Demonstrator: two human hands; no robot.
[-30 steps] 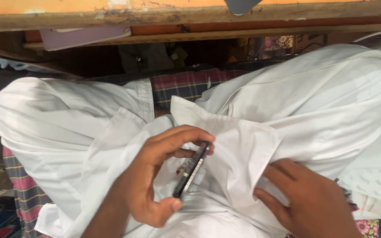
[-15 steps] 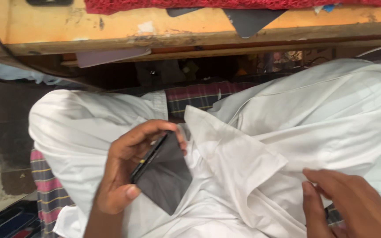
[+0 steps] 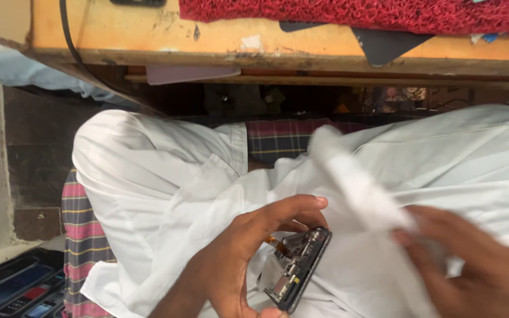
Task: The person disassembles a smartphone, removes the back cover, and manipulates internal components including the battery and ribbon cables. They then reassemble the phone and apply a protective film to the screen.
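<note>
My left hand (image 3: 248, 259) grips an opened phone (image 3: 298, 268) by its edge, over my lap, with the bare circuit parts and a small orange flex cable showing. My right hand (image 3: 472, 265), blurred with motion, pinches a fold of the white cloth (image 3: 354, 182) that covers my lap and lifts it just right of the phone. The cloth spreads over both knees.
A worn wooden bench edge (image 3: 266, 47) runs across the top, with a red mat (image 3: 354, 15) and a dark flat piece on it. A black cable (image 3: 69, 35) hangs at the left. Several phones lie in a tray (image 3: 13, 288) at bottom left. Checked fabric (image 3: 83, 235) shows under the cloth.
The phone has turned in my left hand, so its open inside now shows instead of its dark back. My right hand moved up from the lower right and took hold of the cloth fold.
</note>
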